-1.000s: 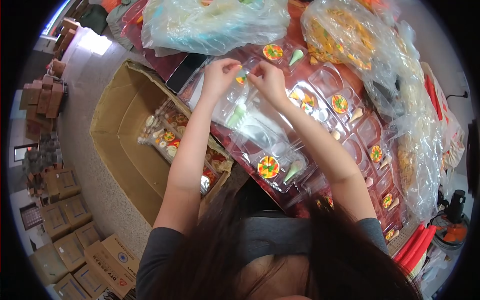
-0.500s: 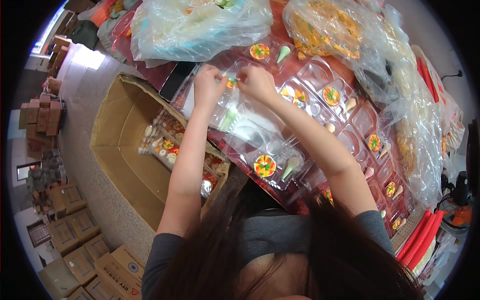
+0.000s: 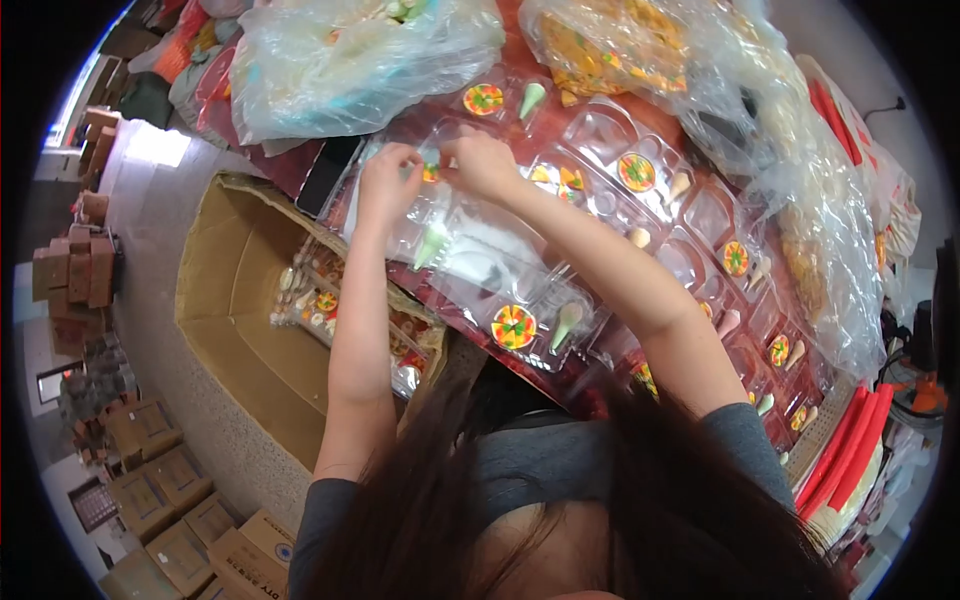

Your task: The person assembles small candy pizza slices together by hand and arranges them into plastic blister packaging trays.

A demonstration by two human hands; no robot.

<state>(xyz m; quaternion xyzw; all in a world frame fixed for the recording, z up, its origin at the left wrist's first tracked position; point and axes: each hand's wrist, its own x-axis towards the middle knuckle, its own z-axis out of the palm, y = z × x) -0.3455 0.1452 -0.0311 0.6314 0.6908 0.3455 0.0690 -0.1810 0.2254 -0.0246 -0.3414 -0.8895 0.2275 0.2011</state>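
Over a clear plastic tray, my left hand (image 3: pixel 393 182) and my right hand (image 3: pixel 482 166) face each other with bent, pinching fingers. A small toy pizza (image 3: pixel 430 173) in orange, yellow and green sits between their fingertips, partly hidden by them. Just below in the same tray lies a pale green toy ice cream cone (image 3: pixel 431 246). Nearer my body, another clear tray (image 3: pixel 470 318) holds a round toy pizza (image 3: pixel 513 327) and a green toy cone (image 3: pixel 566 326). Loose toy pizza slices (image 3: pixel 570 184) lie right of my right hand.
More filled clear trays (image 3: pixel 700 235) cover the red table to the right. Large plastic bags (image 3: pixel 365 75) of toy pieces stand at the back, another bag (image 3: pixel 610 50) beside them. A phone-like black slab (image 3: pixel 328 178) lies left. An open carton (image 3: pixel 240 290) with packed toy sets stands below.
The whole view has shifted, so the table and bags appear farther left. My hands stay pinched around the toy pizza over the same tray, with only slight finger movement.
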